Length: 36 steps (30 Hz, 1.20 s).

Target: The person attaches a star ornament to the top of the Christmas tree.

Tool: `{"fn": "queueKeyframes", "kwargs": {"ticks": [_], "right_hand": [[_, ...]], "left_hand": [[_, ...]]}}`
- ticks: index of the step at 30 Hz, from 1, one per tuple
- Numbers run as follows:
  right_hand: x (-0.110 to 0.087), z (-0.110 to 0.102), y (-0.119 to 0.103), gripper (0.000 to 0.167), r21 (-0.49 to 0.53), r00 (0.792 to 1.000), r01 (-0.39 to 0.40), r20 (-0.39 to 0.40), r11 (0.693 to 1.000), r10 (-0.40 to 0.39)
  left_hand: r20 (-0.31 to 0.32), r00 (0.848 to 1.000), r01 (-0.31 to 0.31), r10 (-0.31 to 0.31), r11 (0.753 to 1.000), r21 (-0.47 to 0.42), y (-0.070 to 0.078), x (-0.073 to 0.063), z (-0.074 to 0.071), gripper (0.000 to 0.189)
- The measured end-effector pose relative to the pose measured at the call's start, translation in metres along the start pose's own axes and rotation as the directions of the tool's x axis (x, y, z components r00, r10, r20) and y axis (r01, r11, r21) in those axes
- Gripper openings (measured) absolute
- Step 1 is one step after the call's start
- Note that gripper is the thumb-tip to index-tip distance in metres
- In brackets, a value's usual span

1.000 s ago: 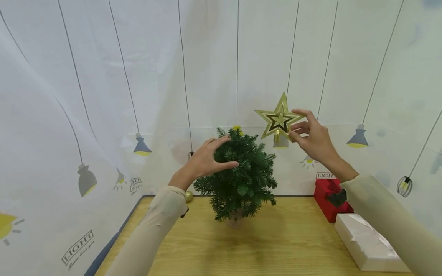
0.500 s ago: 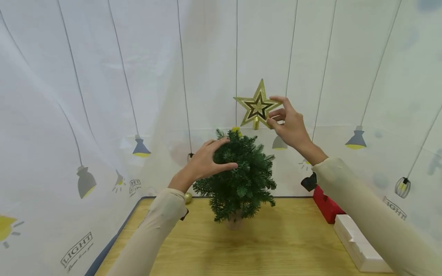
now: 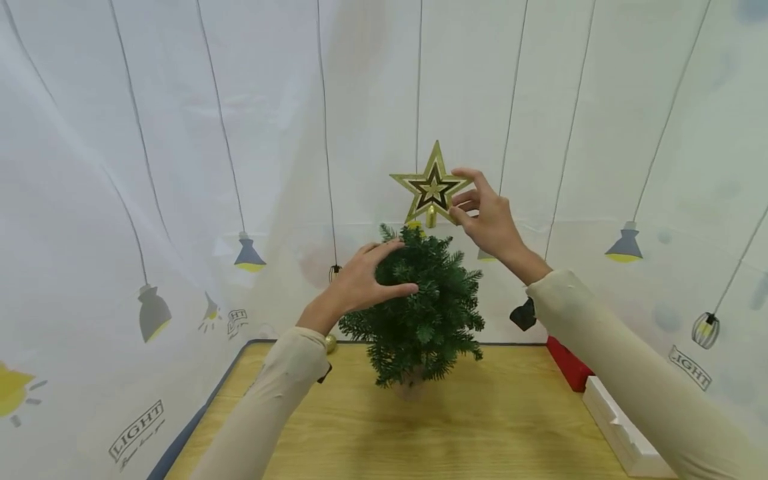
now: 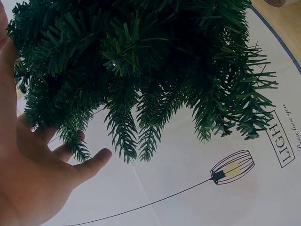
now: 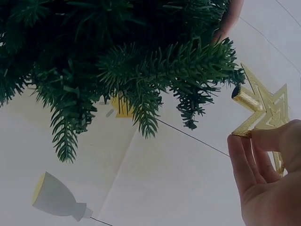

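Note:
A small green Christmas tree (image 3: 427, 313) stands on the wooden table. Above its top, my right hand (image 3: 489, 217) pinches a gold star tree topper (image 3: 433, 187) by its right-hand points. The topper is upright, with its short hollow tube (image 5: 247, 100) facing the upper branches in the right wrist view. My left hand (image 3: 363, 277) is at the tree's upper left side, thumb stretched out across the front and fingers spread among the needles. In the left wrist view, green sprigs (image 4: 136, 89) overlap parts of the left hand's fingers (image 4: 61, 150).
A gold ball ornament (image 3: 331, 343) lies at the table's back left. On the right are a red box (image 3: 567, 363) and a white box (image 3: 627, 430), partly hidden by my right sleeve. A white backdrop (image 3: 270, 133) printed with lamps rises behind the table (image 3: 480, 427).
My right hand has carried the star topper left, from beside the tree to above its top. The left hand has kept its place at the tree.

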State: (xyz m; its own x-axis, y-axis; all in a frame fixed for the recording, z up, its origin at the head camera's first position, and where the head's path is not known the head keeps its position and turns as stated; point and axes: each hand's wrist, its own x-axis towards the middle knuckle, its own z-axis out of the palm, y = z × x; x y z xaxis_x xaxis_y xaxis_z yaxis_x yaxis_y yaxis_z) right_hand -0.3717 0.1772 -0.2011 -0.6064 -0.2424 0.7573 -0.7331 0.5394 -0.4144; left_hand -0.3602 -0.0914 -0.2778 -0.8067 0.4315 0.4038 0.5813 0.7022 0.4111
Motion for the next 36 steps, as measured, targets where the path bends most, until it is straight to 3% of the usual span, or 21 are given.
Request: {"fn": "queueKeyframes", "kwargs": {"ticks": [22,36], "right_hand": [[0.004,0.02,0.001,0.063,0.016,1.0,0.01,-0.004,1.0,-0.01],[-0.006,0.026,0.007,0.062,-0.017,0.999,0.034,0.027,0.999,-0.033]], "left_hand": [[0.011,1.0,0.02,-0.02,1.0,-0.001,0.003,-0.001,0.001,0.096],[0.007,1.0,0.023,-0.023,1.0,-0.001,-0.001,-0.002,0.003,0.097]]}}
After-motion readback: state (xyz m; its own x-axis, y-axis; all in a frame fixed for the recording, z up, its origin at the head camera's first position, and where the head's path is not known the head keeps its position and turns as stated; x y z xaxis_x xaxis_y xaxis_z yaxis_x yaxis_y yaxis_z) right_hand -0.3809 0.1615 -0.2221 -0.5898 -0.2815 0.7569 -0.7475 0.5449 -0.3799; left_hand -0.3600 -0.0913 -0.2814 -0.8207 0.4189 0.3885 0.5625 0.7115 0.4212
